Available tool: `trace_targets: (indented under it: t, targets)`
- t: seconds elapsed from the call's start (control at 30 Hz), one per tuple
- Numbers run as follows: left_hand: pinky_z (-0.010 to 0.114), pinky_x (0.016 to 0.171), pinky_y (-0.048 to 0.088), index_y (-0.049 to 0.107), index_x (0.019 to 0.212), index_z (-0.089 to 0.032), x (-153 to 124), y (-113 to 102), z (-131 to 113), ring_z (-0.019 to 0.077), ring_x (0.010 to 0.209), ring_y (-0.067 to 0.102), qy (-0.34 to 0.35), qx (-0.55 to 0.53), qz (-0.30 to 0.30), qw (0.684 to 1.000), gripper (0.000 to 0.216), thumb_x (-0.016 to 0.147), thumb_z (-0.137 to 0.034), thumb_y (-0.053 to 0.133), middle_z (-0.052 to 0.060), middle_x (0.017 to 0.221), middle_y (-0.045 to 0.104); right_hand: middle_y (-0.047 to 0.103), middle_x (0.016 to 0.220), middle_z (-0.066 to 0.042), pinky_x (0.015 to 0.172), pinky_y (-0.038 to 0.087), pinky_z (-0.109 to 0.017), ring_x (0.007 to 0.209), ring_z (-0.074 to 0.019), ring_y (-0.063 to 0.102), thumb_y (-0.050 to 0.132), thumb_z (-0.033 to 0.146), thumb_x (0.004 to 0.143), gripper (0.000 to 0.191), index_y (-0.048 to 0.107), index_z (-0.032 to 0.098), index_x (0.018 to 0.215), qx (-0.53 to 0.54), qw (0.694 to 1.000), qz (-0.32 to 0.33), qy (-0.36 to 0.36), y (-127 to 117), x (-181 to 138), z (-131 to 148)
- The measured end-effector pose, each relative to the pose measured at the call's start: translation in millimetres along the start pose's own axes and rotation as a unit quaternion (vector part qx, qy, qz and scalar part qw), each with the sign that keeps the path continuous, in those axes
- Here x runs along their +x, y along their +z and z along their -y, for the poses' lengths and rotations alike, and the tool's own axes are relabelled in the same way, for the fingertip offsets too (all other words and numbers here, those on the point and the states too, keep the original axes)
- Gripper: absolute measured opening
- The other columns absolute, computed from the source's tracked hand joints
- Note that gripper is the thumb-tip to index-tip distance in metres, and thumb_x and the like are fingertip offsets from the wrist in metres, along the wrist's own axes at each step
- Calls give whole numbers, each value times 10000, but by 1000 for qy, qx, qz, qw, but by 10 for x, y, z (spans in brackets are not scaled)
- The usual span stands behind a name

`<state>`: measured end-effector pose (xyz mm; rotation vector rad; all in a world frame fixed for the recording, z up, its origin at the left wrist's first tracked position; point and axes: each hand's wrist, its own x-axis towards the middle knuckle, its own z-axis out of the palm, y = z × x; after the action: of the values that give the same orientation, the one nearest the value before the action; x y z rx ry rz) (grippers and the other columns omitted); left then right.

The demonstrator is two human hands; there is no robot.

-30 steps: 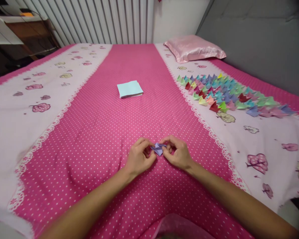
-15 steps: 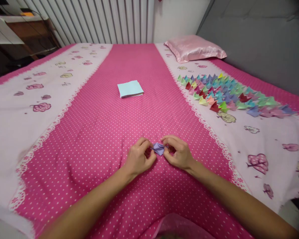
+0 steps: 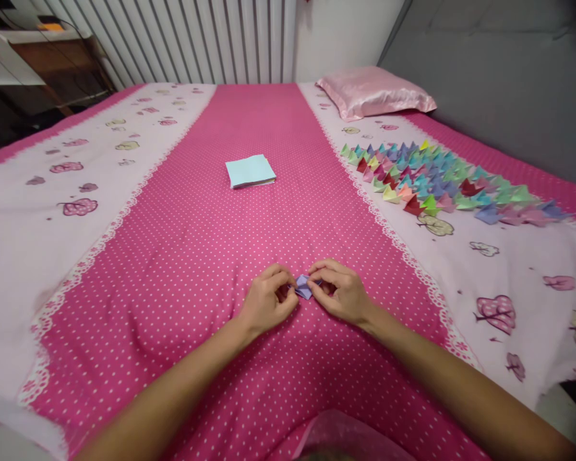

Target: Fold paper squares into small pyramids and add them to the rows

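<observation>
A small piece of folded purple origami paper [image 3: 304, 287] is held between my two hands, low over the pink dotted bedspread [image 3: 249, 237]. My left hand [image 3: 271, 298] pinches its left end between thumb and fingers. On the other side, my right hand [image 3: 340, 291] has thumb and forefinger closed on the right part, and these fingertips cover some of the folds. Farther off lies a stack of light blue paper sheets [image 3: 250, 171].
Many folded paper boats [image 3: 436, 176] in mixed colours stand in rows on the right. Behind them rests a pink satin pillow [image 3: 374, 93], beside a grey headboard [image 3: 504, 83]. A radiator [image 3: 187, 41] runs along the far edge; a wooden table [image 3: 52, 57] stands far left.
My right thumb and forefinger have shifted slightly left, farther over the purple paper. My left hand has barely moved and keeps its pinch.
</observation>
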<state>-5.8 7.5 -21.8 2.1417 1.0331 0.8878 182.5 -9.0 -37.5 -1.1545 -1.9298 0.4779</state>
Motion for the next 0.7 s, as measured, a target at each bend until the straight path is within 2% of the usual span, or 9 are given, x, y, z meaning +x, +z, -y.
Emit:
trace_targets:
  t: [0.1,0.27,0.43,0.57,0.7]
  targets:
    - [198,529,434,651,766,-148,12,-3,-11,84,588,521,-17,-5,4,1000,143,720,-113,521,38,791,605,649,887,-51,497,440,-231,513,-84,514,560,195,802,97,652,188,772,-8,1000,7,2,0,-4,4]
    - [208,535,423,688,778,-167,7,34,-48,93,585,518,-63,4,-5,998,171,731,-124,529,27,733,607,681,935,-56,635,510,-258,696,-142,624,556,176,783,126,682,193,784,-53,998,21,-16,-2,-18,13]
    - [202,519,394,601,857,-168,-23,95,-52,97,571,494,-82,19,-36,996,161,706,-138,551,-7,680,555,677,980,-50,656,522,-265,733,-156,636,569,151,734,169,685,199,847,-77,996,39,-9,-10,-30,34]
    - [200,514,372,483,714,-175,-28,99,-63,99,588,465,-43,29,-54,997,69,699,-121,524,-6,682,493,672,991,-52,642,522,-269,715,-155,633,583,163,722,150,678,190,835,-81,996,48,4,-8,-25,61]
    - [206,506,369,485,683,-170,-56,109,-60,94,576,441,16,94,-51,994,59,730,-135,495,24,745,499,679,971,-49,695,523,-298,755,-170,642,567,187,761,120,679,198,803,-81,996,36,23,8,-15,78]
